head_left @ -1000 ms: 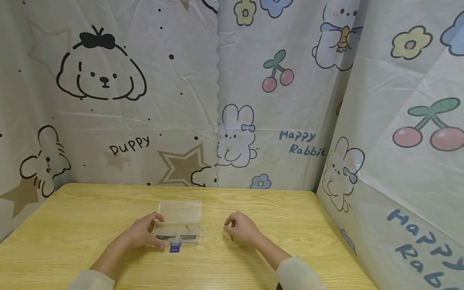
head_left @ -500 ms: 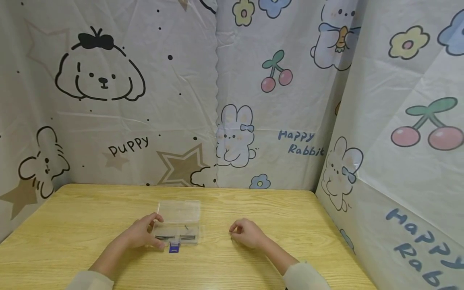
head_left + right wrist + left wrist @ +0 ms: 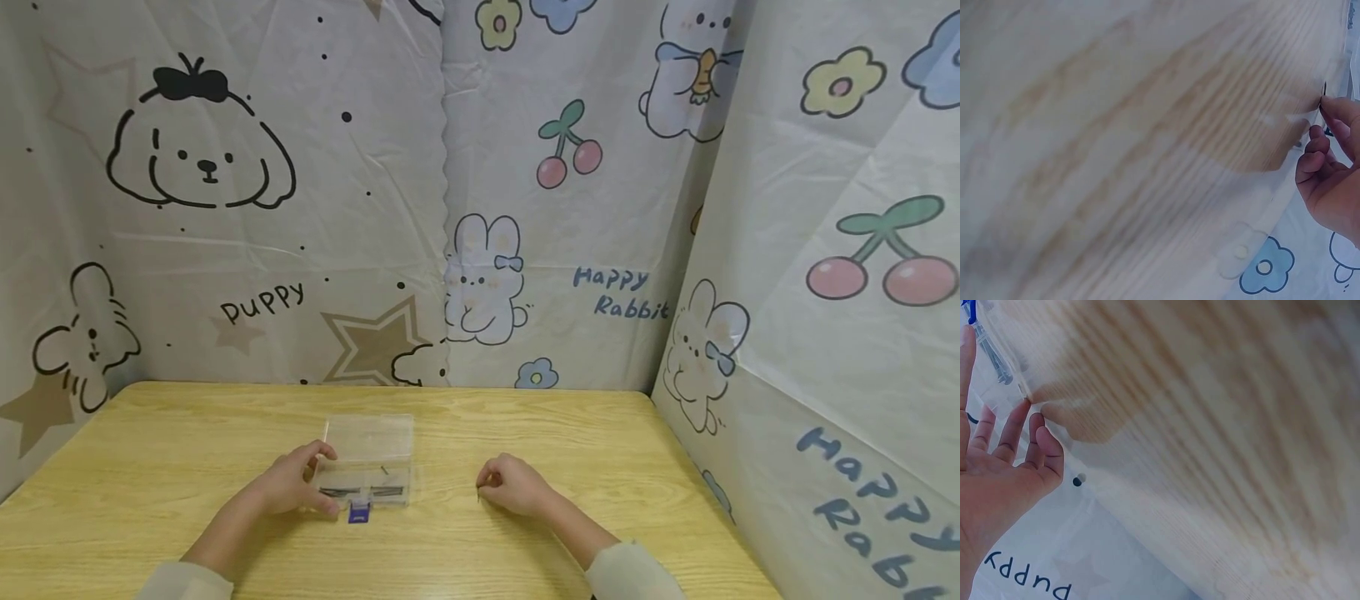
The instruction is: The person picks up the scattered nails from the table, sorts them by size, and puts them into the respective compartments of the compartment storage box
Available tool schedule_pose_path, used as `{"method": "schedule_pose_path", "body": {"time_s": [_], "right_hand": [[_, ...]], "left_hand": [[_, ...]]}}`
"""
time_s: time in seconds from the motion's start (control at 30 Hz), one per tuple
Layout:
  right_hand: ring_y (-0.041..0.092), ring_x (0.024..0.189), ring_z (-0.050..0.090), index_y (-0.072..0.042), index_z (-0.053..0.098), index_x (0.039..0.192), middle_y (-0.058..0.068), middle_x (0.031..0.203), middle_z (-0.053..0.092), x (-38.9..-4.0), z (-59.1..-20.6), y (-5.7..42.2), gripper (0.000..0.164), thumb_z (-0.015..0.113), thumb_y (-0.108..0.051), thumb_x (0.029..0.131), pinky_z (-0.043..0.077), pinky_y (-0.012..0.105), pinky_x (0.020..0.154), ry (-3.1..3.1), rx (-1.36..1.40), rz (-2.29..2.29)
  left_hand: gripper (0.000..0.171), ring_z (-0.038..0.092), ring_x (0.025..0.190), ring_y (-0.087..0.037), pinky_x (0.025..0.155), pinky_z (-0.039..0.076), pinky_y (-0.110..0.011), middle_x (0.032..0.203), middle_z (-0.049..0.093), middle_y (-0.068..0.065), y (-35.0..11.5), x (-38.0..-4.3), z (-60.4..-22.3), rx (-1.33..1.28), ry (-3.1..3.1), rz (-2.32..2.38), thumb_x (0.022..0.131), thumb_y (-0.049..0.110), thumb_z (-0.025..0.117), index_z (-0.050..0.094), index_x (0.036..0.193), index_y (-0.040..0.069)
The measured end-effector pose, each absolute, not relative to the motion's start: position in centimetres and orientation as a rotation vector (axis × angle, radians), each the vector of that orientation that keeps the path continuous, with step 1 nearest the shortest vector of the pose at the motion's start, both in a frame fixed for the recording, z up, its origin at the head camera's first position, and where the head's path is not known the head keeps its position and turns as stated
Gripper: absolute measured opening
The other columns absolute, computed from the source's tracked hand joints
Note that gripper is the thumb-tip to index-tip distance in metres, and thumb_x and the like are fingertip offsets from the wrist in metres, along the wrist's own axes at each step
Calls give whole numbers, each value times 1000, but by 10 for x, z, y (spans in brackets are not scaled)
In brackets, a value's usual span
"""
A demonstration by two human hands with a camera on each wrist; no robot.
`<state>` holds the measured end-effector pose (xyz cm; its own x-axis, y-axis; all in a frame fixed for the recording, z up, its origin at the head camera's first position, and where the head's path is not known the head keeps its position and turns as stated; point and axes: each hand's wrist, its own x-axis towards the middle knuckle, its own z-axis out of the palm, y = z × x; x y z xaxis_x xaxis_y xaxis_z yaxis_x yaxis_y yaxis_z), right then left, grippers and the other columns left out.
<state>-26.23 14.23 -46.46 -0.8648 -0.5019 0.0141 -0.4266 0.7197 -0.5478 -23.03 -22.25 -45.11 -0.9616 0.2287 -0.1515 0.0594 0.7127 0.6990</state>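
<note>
A clear plastic box [image 3: 369, 437] with its lid raised stands on the table, left of centre. Thin dark nails [image 3: 386, 492] lie in its front compartments, and one small piece [image 3: 385, 470] lies apart behind them. My left hand [image 3: 288, 483] holds the box at its left end, thumb at the front corner and fingers along the side. To the right of the box, my right hand [image 3: 513, 483] pinches a small dark nail [image 3: 1325, 88] between thumb and forefinger, close over the table. Its other fingers are curled in.
A blue tag [image 3: 359, 512] sticks out from the box's front edge. The wood-grain table [image 3: 600, 450] reaches back to a printed cloth [image 3: 360, 250], which also hangs along the left and right sides.
My right hand has shifted slightly right and toward me, still pinching the nail. My left hand stays on the box, and the head view has turned a little.
</note>
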Motion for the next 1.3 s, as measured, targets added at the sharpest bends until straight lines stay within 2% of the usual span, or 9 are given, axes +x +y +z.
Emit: {"method": "schedule_pose_path", "body": {"time_s": [0.2,0.47,0.83,1.3], "right_hand": [[6,67,41,-13,67,82,-3,76,50,-260,-465,142,4,65,-14,85,37,20,60,2831,-781,-795],[6,69,42,-13,70,89,-5,76,51,-261,-461,141,6,66,-16,85,37,20,60,2782,-787,-802],[5,64,40,-12,70,84,-5,74,49,-257,-459,140,6,67,-17,85,35,19,57,2801,-792,-767],[8,74,45,-11,67,85,-2,83,53,-261,-463,134,9,62,-16,89,40,21,62,2801,-725,-953]], "left_hand": [[80,48,103,-32,78,46,-44,117,50,-21,-223,-230,-452,243,2701,1089,57,37,87,47,120,10],[80,48,104,-32,79,46,-45,118,50,-21,-223,-229,-451,231,2692,1100,56,36,87,47,120,10],[79,46,106,-34,80,45,-46,119,49,-22,-223,-231,-453,226,2684,1091,58,37,86,46,120,10],[79,48,104,-33,79,46,-46,118,51,-21,-222,-230,-452,236,2710,1079,56,38,87,47,119,10]]}}
